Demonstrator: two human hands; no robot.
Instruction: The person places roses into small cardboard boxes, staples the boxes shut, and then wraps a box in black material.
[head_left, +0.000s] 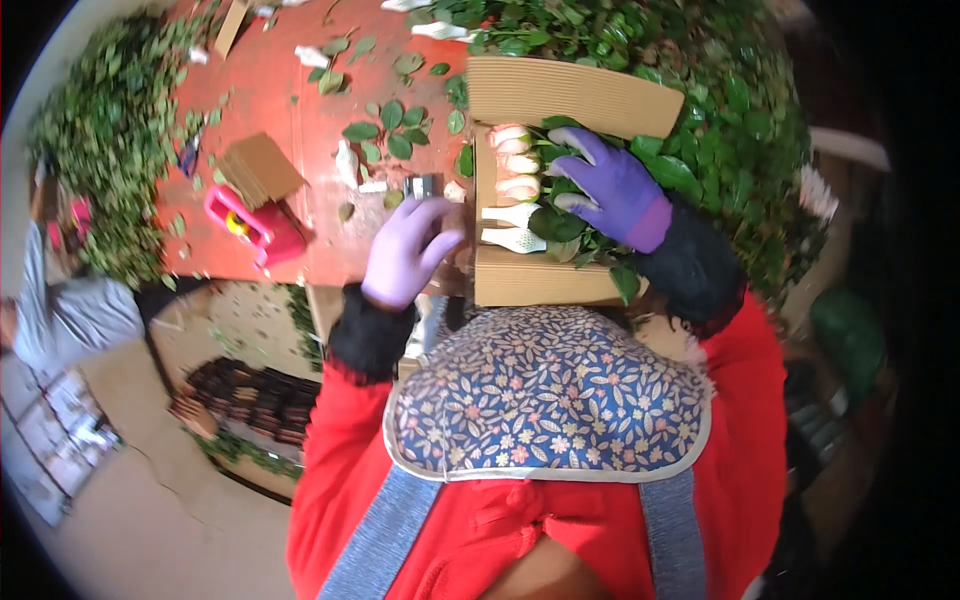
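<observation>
A sheet of corrugated cardboard (574, 97) lies on the table before me, its near part (547, 281) towards my apron. Between these parts rest pale pink roses (517, 165) in a column, heads to the left, and two rose heads in white mesh sleeves (514, 240) nearer me. My right hand (615, 187), in a purple glove, lies over the stems and leaves with fingers spread; whether it grips a stem is hidden. My left hand (409, 251), in a lilac glove, is raised left of the cardboard, fingers apart and nothing visible in it.
A pink tape dispenser (259, 229) stands by a cardboard piece (262, 169) on the red table (322, 135). Loose leaves (394, 124) and white mesh sleeves (346, 161) lie about. Foliage heaps (739, 150) border both sides. Another person's sleeve (75, 315) shows at far left.
</observation>
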